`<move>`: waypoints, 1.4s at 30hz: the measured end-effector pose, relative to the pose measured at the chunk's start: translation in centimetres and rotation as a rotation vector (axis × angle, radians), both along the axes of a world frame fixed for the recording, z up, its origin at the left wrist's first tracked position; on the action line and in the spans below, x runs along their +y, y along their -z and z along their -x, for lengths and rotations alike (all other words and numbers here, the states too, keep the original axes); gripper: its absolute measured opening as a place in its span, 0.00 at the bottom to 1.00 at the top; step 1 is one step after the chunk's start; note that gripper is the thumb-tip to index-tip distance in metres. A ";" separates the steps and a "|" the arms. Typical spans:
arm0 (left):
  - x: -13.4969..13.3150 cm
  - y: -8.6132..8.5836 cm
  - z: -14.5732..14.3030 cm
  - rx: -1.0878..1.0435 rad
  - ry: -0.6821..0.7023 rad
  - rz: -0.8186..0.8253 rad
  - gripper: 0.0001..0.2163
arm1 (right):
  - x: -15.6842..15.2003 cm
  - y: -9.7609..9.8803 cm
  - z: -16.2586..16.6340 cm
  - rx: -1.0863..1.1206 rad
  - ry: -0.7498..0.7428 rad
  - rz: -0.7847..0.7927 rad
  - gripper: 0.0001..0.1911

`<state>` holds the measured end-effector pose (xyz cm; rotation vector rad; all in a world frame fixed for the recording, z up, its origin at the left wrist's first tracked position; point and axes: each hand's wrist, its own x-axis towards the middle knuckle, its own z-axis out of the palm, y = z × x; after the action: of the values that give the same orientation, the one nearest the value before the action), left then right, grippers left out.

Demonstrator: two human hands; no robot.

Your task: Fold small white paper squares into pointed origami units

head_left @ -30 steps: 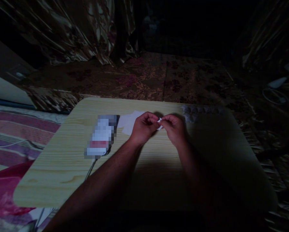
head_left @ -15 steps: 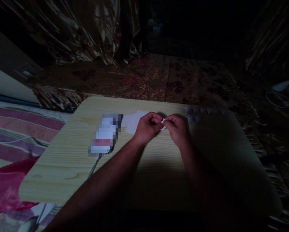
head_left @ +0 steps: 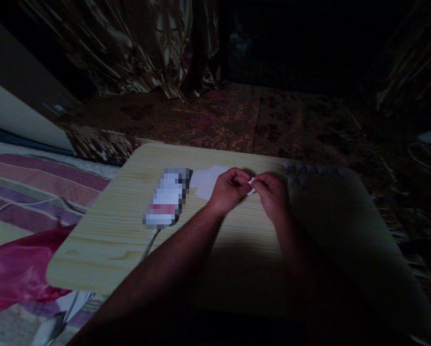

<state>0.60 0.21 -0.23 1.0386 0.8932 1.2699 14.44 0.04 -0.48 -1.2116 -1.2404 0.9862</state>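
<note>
My left hand (head_left: 228, 190) and my right hand (head_left: 272, 194) meet over the middle of a light wooden tabletop (head_left: 103, 240). Both are closed in a pinch on a small white piece of paper (head_left: 252, 183) held between their fingertips. Most of the piece is hidden by the fingers. Just left of my left hand, loose white paper pieces (head_left: 206, 180) lie flat on the wood. A row of small pale folded paper shapes (head_left: 305, 170) sits near the table's far right edge, in shadow.
A blurred-out device (head_left: 166, 198) with a cable running off the front edge lies left of the hands. A striped cloth (head_left: 28, 187) and red plastic (head_left: 17, 269) lie to the left. A patterned carpet (head_left: 237, 120) and curtains are beyond.
The camera view has shifted so the table and hands sit slightly further right. The hands keep pinching the small paper, with only slight finger movement.
</note>
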 end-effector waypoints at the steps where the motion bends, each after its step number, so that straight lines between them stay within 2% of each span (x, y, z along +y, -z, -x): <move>1: 0.0 0.0 0.0 -0.002 -0.003 0.002 0.16 | 0.0 0.1 0.0 0.006 0.002 -0.001 0.07; 10: -0.1 0.0 0.0 0.050 0.015 -0.046 0.15 | 0.0 0.0 -0.2 -0.068 0.014 -0.033 0.05; 14: -0.1 0.0 0.0 0.042 0.000 -0.055 0.14 | 0.1 0.2 -0.1 -0.026 0.030 -0.021 0.06; 23: -0.1 0.1 -0.1 0.044 -0.014 -0.096 0.13 | 0.1 -0.1 -0.3 -0.056 -0.011 -0.019 0.07; 30: -0.1 -0.3 -0.1 0.033 -0.086 -0.027 0.13 | 0.1 -0.1 -0.1 -0.022 -0.025 0.031 0.07; 37: -0.1 -0.3 -0.1 -0.001 -0.037 -0.024 0.13 | 0.1 0.0 -0.5 -0.089 -0.079 -0.013 0.06; 42: 0.0 -0.4 0.0 0.007 -0.064 -0.005 0.13 | 0.1 -0.1 -0.3 -0.045 -0.047 0.015 0.07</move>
<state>0.58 0.21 0.12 1.0262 0.9356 1.3224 14.75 0.13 -0.40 -1.2273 -1.3039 1.0088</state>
